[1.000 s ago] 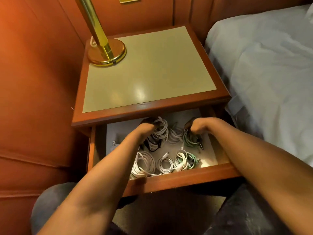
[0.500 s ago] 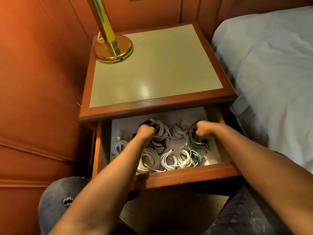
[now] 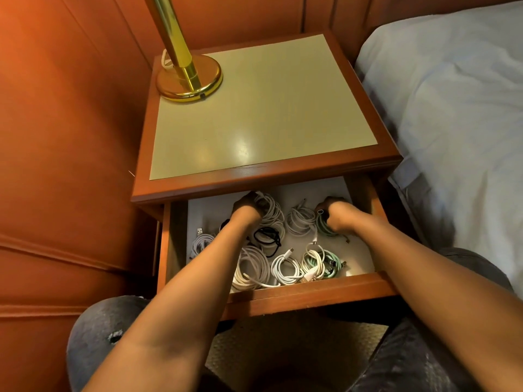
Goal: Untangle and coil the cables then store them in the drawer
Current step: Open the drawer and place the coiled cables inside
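two hands, one drawer, one lamp.

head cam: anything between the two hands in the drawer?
Yes. In the head view a white coiled cable lies on the drawer floor between the left hand and right hand.

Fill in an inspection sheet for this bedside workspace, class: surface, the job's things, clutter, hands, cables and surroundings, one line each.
Surface: nightstand top, bare but for a brass lamp base at its back left corner.
Job's things: open drawer holding coiled cables.
Clutter: nothing seen.
Hands: left hand curled on a white coil at the back; right hand curled on a green coil. Grip details are shadowed.
Cables: black coil mid-drawer; white coils and a green-and-white coil along the front.
Surroundings: bed to the right, orange padded wall to the left.
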The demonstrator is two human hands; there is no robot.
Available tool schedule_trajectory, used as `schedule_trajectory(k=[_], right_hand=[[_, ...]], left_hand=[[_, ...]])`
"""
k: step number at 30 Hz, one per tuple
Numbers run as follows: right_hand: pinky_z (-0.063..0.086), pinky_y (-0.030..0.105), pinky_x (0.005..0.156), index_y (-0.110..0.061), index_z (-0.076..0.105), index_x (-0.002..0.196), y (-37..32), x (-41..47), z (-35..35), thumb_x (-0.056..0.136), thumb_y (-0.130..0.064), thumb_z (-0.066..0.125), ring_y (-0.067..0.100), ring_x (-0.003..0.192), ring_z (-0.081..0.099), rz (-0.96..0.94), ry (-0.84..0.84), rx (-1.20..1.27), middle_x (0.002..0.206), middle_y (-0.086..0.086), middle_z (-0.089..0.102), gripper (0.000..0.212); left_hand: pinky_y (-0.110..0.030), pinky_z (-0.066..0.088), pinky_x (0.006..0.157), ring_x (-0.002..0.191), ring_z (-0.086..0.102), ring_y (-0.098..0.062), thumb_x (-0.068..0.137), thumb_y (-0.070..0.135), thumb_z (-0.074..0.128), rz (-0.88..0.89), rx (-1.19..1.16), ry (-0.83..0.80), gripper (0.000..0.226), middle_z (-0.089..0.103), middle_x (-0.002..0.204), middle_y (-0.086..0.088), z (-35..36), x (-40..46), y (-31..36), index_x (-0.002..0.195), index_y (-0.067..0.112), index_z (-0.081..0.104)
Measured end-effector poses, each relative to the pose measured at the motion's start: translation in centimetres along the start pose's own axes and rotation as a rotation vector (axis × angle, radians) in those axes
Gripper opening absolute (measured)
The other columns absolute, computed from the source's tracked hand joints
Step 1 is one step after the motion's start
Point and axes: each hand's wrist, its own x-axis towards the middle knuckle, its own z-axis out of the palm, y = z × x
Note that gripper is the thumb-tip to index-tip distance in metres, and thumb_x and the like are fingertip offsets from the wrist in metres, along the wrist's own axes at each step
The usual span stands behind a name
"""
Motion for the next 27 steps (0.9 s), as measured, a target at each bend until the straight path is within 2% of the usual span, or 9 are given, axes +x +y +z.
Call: schedule_trajectory(k=[5, 10, 13, 16, 19, 21, 23, 25, 27], right_hand=[[0.047, 0.031, 0.089, -0.007, 0.053, 0.134, 0.9, -0.6, 1.4, 0.092, -0.003, 0.044, 0.035, 0.115, 0.056, -0.017, 0.025, 0.037, 0.131, 0.019, 0.056, 0.043], [0.046, 0.035, 0.099, -0.007, 0.049, 0.140, 1.3, -1.2, 1.9, 0.093, -0.002, 0.044, 0.036, 0.119, 0.053, -0.011, 0.054, 0.150, 0.135, 0.020, 0.052, 0.048], [0.042, 0.035, 0.104, -0.001, 0.050, 0.138, 1.9, -1.6, 2.0, 0.093, -0.003, 0.045, 0.036, 0.126, 0.049, 0.003, 0.105, 0.270, 0.139, 0.022, 0.050, 0.045], [0.044, 0.039, 0.102, 0.003, 0.053, 0.132, 2.1, -1.8, 2.2, 0.091, -0.007, 0.046, 0.036, 0.122, 0.052, -0.020, 0.133, 0.324, 0.134, 0.024, 0.054, 0.043], [0.048, 0.040, 0.092, 0.007, 0.057, 0.117, 2.1, -2.3, 2.4, 0.091, -0.011, 0.049, 0.036, 0.106, 0.057, -0.007, 0.164, 0.361, 0.118, 0.025, 0.059, 0.033], [0.049, 0.042, 0.088, 0.005, 0.054, 0.117, 2.1, -2.4, 2.8, 0.089, -0.015, 0.052, 0.034, 0.099, 0.056, -0.016, 0.194, 0.374, 0.110, 0.022, 0.059, 0.034], [0.048, 0.040, 0.088, 0.001, 0.052, 0.124, 2.1, -2.5, 3.1, 0.089, -0.017, 0.054, 0.036, 0.104, 0.056, -0.032, 0.212, 0.380, 0.111, 0.020, 0.057, 0.040], [0.046, 0.035, 0.079, 0.001, 0.056, 0.114, 1.9, -2.7, 3.3, 0.089, -0.018, 0.054, 0.038, 0.101, 0.058, -0.036, 0.204, 0.355, 0.102, 0.020, 0.060, 0.031], [0.043, 0.033, 0.069, 0.002, 0.060, 0.094, 1.6, -2.8, 3.8, 0.090, -0.018, 0.052, 0.035, 0.087, 0.058, -0.009, 0.192, 0.327, 0.085, 0.016, 0.061, 0.021]], left_hand=[[-0.033, 0.041, 0.101, 0.129, 0.047, -0.031, 0.095, 0.018, 0.056, -0.032, 0.049, -0.052, 0.051, 0.045, 0.145, -0.013, 0.2, -0.1, -0.5, 0.142, 0.008, 0.038], [-0.045, 0.044, 0.099, 0.116, 0.051, -0.039, 0.099, 0.029, 0.038, -0.007, 0.061, 0.094, 0.037, 0.052, 0.129, -0.019, 0.9, -0.2, -0.5, 0.128, 0.010, 0.050], [-0.041, 0.051, 0.085, 0.102, 0.059, -0.038, 0.090, 0.013, 0.047, 0.069, 0.015, 0.114, 0.022, 0.061, 0.112, -0.018, 0.8, -0.9, -1.0, 0.111, 0.011, 0.056], [-0.034, 0.046, 0.067, 0.077, 0.057, -0.032, 0.084, 0.013, 0.053, 0.109, -0.054, 0.123, 0.008, 0.060, 0.084, -0.013, 0.6, -1.9, -1.7, 0.091, 0.010, 0.053], [-0.031, 0.039, 0.059, 0.069, 0.054, -0.028, 0.084, 0.024, 0.057, 0.108, -0.058, 0.100, 0.021, 0.057, 0.071, -0.013, 0.7, -2.8, -2.2, 0.077, 0.004, 0.057], [-0.033, 0.046, 0.063, 0.075, 0.059, -0.031, 0.084, 0.029, 0.061, 0.103, -0.052, 0.093, 0.026, 0.063, 0.079, -0.016, 1.0, -3.0, -2.7, 0.082, 0.003, 0.063], [-0.036, 0.052, 0.077, 0.090, 0.062, -0.033, 0.086, 0.031, 0.064, 0.091, -0.038, 0.088, 0.031, 0.066, 0.097, -0.016, 1.6, -3.0, -3.3, 0.104, 0.006, 0.063], [-0.042, 0.049, 0.092, 0.105, 0.059, -0.034, 0.086, 0.034, 0.064, 0.087, -0.039, 0.108, 0.046, 0.064, 0.115, -0.015, 2.0, -3.0, -3.6, 0.125, 0.012, 0.054], [-0.047, 0.044, 0.100, 0.114, 0.057, -0.035, 0.085, 0.036, 0.065, 0.108, -0.046, 0.137, 0.054, 0.060, 0.125, -0.014, 2.1, -3.0, -3.4, 0.133, 0.018, 0.048]])
